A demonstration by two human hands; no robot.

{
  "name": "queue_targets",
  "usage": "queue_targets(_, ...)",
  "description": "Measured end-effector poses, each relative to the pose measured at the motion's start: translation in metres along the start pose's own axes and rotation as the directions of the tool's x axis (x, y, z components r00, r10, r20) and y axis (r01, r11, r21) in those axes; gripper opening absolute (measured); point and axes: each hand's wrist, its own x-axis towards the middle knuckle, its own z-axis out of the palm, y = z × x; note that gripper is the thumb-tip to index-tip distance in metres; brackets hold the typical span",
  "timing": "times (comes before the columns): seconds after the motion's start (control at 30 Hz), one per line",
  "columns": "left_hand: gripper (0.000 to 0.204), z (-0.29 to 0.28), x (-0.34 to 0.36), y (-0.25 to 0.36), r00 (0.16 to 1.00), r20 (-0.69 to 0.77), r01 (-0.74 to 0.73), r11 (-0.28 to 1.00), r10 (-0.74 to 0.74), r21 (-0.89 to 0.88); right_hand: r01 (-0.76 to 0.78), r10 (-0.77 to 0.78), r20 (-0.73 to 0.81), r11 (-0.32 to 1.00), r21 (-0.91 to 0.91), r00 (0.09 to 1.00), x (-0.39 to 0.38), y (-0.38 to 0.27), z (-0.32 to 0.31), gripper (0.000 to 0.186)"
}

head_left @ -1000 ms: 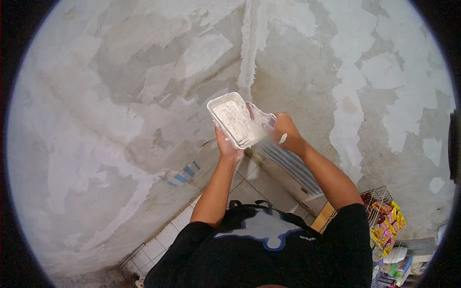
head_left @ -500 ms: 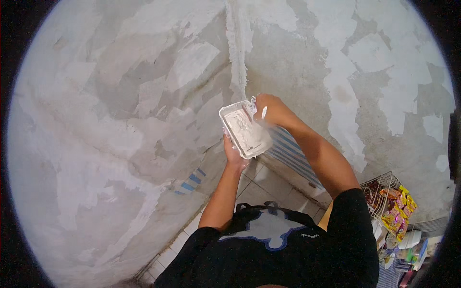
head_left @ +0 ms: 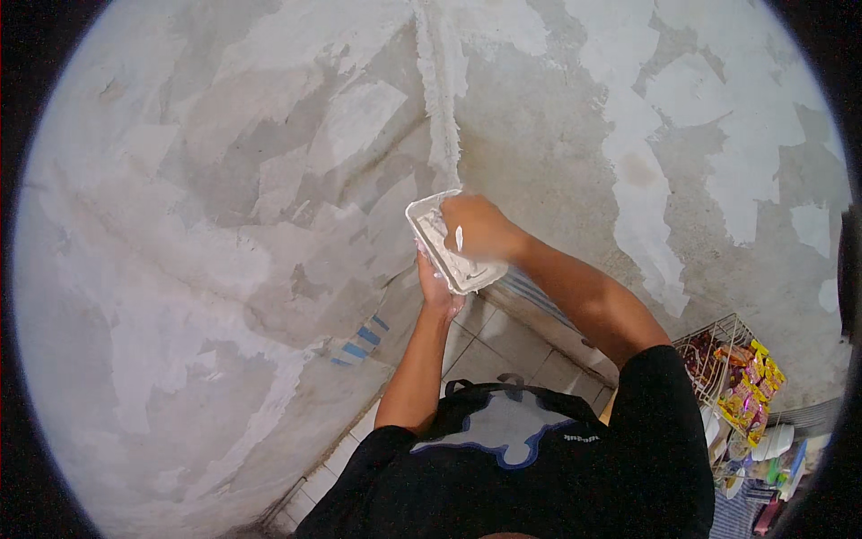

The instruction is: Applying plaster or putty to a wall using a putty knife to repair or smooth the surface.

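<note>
White rectangular tray (head_left: 416, 214) of pale paste (head_left: 463, 269) sits slantwise at the centre, before a corner of patchy grey-and-white walls (head_left: 224, 234), its near end clasped by the person's left hand (head_left: 436, 292). Above it reaches the right hand (head_left: 478, 225), a white smear (head_left: 460, 238) on its back, fingers hidden, so I cannot tell what it grips. At lower right, a wire basket (head_left: 709, 345) holds yellow-and-pink packets (head_left: 752, 388).

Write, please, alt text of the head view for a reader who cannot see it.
A person's left hand holds a rectangular tray of white paste; the blurred right hand is over it. Beyond, patchy grey-and-white walls meet in a corner; at lower right are a wire basket and yellow and pink packets.
</note>
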Motion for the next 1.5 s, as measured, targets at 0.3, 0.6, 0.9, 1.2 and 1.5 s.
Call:
queue_targets(0.3,0.059,-0.008,0.001,0.007,0.995,0.093,0.034,0.994,-0.025,-0.099,0.004,0.0,0.127,1.0,-0.028,0.992,-0.006,0.011,-0.018,0.026)
queue_targets(0.6,0.06,-0.005,-0.007,-0.001,0.995,0.085,0.051,0.997,-0.045,-0.064,-0.08,0.083,0.026,0.99,-0.116,0.996,-0.003,-0.002,-0.004,0.023)
queue_targets(0.9,0.062,0.0,-0.011,0.017,0.998,0.05,-0.044,0.999,0.044,0.002,0.117,-0.116,-0.035,0.992,0.055,0.993,-0.01,-0.004,0.001,0.023)
queue_targets(1.2,0.059,-0.001,-0.015,0.023,0.989,0.04,-0.136,0.986,0.141,-0.097,-0.046,0.045,-0.015,0.997,-0.064,0.999,-0.006,-0.009,0.001,0.025)
queue_targets(1.5,0.063,-0.004,-0.018,0.029,0.993,-0.004,-0.116,0.991,0.116,0.064,-0.058,0.057,-0.024,0.998,-0.039,0.998,-0.022,-0.032,0.021,0.024)
